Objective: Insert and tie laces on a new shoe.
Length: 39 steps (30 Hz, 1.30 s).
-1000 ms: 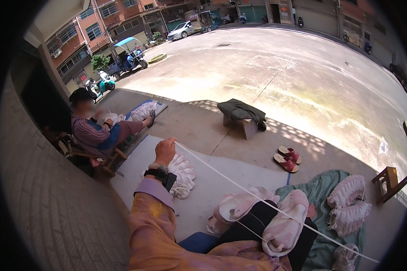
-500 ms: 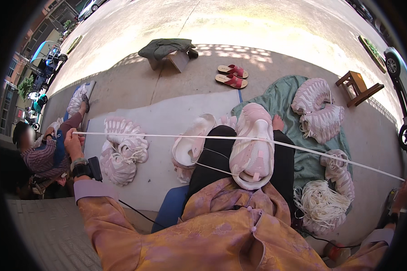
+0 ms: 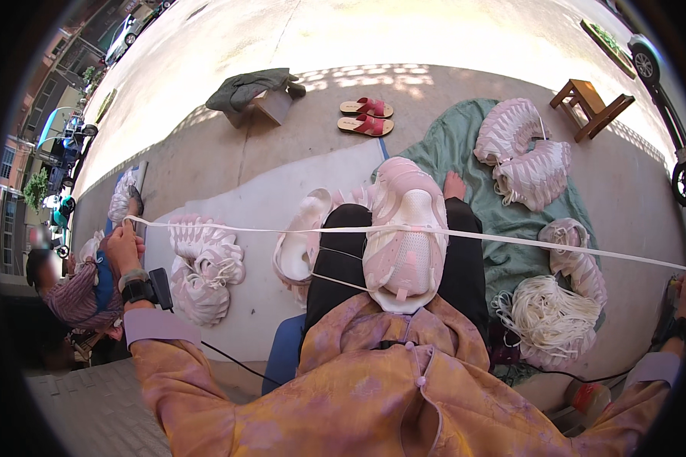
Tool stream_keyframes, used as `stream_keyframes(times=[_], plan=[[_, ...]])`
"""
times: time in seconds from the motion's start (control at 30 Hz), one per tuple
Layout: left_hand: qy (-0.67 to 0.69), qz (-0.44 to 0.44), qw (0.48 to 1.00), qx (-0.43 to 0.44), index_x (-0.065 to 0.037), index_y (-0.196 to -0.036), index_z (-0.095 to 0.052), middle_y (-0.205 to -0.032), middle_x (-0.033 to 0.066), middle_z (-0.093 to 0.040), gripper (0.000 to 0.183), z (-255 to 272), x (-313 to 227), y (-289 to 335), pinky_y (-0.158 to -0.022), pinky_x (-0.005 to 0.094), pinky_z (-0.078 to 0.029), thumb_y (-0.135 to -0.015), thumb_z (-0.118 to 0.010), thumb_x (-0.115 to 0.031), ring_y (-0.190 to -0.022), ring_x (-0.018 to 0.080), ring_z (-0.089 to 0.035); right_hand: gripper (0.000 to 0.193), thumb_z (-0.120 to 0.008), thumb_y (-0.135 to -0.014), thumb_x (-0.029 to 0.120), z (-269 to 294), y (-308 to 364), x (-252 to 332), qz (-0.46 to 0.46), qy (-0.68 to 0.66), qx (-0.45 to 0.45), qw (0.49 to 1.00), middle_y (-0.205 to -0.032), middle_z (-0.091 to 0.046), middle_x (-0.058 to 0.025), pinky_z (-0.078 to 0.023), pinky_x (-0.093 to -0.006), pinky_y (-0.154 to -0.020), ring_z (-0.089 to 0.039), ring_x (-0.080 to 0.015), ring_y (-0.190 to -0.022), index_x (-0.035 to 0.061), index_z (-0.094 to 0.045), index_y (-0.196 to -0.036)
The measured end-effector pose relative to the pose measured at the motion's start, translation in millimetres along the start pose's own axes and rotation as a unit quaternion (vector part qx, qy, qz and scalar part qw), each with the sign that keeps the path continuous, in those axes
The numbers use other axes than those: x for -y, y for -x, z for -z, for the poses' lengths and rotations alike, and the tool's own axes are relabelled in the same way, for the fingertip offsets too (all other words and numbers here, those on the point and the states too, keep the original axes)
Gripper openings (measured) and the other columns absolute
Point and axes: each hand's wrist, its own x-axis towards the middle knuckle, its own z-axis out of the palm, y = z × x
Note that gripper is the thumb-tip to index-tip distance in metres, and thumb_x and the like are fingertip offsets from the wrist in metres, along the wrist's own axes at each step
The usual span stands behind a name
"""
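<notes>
Though roughly level, hands [image 3: 120, 245] [image 3: 685, 295] wide apart.

Bare mat [image 3: 261, 286] gap beside the shoe bundle [image 3: 198, 295], white lace [image 3: 511, 240] a barrier across

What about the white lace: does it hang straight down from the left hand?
No, the lace runs sideways from the left hand, across the shoe, toward the right hand.

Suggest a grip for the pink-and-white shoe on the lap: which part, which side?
Probably the far rounded end of the shoe, across its width, from above: the white lace crosses its middle, and the near end lies close to the orange shirt.
</notes>
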Motion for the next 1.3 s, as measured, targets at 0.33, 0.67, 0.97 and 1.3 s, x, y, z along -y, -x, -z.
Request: stream_keyframes(times=[0.33, 0.67, 0.97, 1.3], plan=[[0.095, -0.234, 0.763, 0.595, 0.001, -0.077, -0.061, -0.076, 0.0020, -0.061, 0.018, -128, -93, 251, -0.064, 0.0250, -0.044, -0.087, -0.062, -0.015, -0.071, 0.0096, -0.054, 0.022, -0.055, -0.094, 0.024, -139, 347, 336, 0.023, -0.437, 0.656, 0.615, -0.093, -0.064, -0.0046, -0.050, -0.0267, -0.072, -0.062, -0.0127, -0.086, 0.0043, -0.058, -0.102], [0.154, -0.377, 0.744, 0.530, 0.000, -0.076, -0.061, -0.089, 0.0138, -0.049, 0.013, -150, -111, 329, -0.069, 0.0342, -0.044, -0.080, -0.064, -0.011, -0.077, 0.0268, -0.054, 0.007, -0.063, -0.077, 0.006, -160, 418, 416, 0.479, -0.358, 0.314, 0.738, -0.125, -0.046, -0.0249, -0.044, -0.0400, -0.090, -0.048, -0.0385, -0.114, 0.0054, -0.060, -0.083], [0.065, -0.399, 0.773, 0.489, -0.003, -0.078, -0.061, -0.090, 0.0206, -0.050, 0.014, -155, -115, 346, -0.065, 0.0410, -0.046, -0.081, -0.063, -0.016, -0.075, 0.0367, -0.057, 0.008, -0.064, -0.073, 0.007, -186, 416, 427, 0.511, -0.351, 0.305, 0.723, -0.128, -0.045, -0.0262, -0.046, -0.0400, -0.087, -0.051, -0.0377, -0.112, 0.0051, -0.060, -0.080], [0.048, -0.428, 0.759, 0.489, -0.003, -0.074, -0.061, -0.083, 0.0179, -0.053, 0.016, -148, -132, 344, -0.060, 0.0406, -0.046, -0.081, -0.062, -0.017, -0.071, 0.0358, -0.057, 0.006, -0.063, -0.074, 0.006, -175, 404, 424, 0.532, -0.305, 0.287, 0.736, -0.117, -0.052, -0.0263, -0.048, -0.0398, -0.082, -0.056, -0.0381, -0.100, 0.0029, -0.061, -0.078]])
